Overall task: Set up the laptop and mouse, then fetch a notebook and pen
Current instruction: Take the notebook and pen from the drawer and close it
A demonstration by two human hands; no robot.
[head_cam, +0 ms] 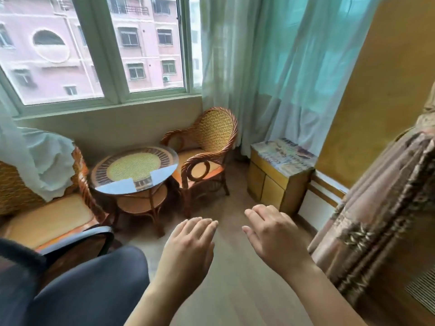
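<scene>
A: Head view shows two hands and none of the task's things. The left hand point(188, 245) and right hand point(273, 234) hang side by side over the floor point(235, 278), palms down, fingers straight and lying close together, holding nothing.

B: So where are the laptop, mouse, notebook and pen?

A: Not in view. The round table point(134, 170) at far left carries only its glass top, and the low cabinet point(280, 180) at far right has only a printed covering on it.

B: How will they likely handle, then?

A: A guess only. A laptop should be stiff, fairly heavy and fragile at the hinge and screen, best carried shut with both hands under its long edges. A mouse is light, hard and a bit slick, so a palm over its back. A notebook is light and bends, so a pinch along the spine. A pen is thin and apt to roll, so fingertips at its middle.

B: And the count?

A: Two hands. Two cane chairs, one point(207, 149) right of the table, one point(47, 208) at near left with white cloth over its back. One table, one cabinet. One dark office chair point(77, 236) at near left. Laptops, mice, notebooks, pens: none visible.
</scene>
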